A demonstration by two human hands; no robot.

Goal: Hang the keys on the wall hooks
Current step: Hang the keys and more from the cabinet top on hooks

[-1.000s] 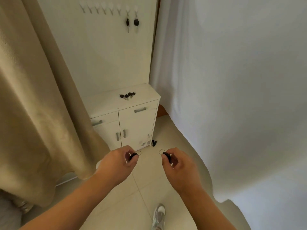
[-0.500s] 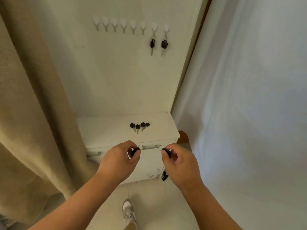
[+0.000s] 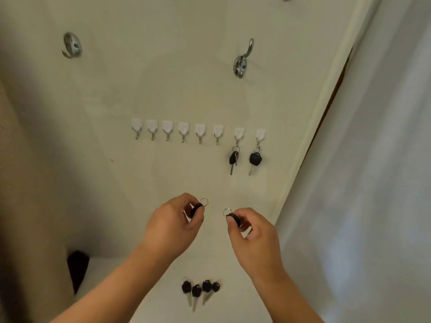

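Note:
A row of several small white wall hooks runs across the cream panel. The two rightmost hooks each carry a black-headed key. My left hand pinches a black-headed key with its ring pointing up. My right hand pinches another black-headed key, ring up too. Both hands are raised below the hook row, apart from the hooks. Several more black-headed keys lie on the white cabinet top below my hands.
Two large metal coat hooks are fixed higher on the panel. A white curtain hangs at the right, beige fabric at the left. A dark object sits at the cabinet top's left end.
I have stepped closer and my view has tilted up; the hooks now sit mid-frame. Both hands have risen toward the hook row, still holding their keys.

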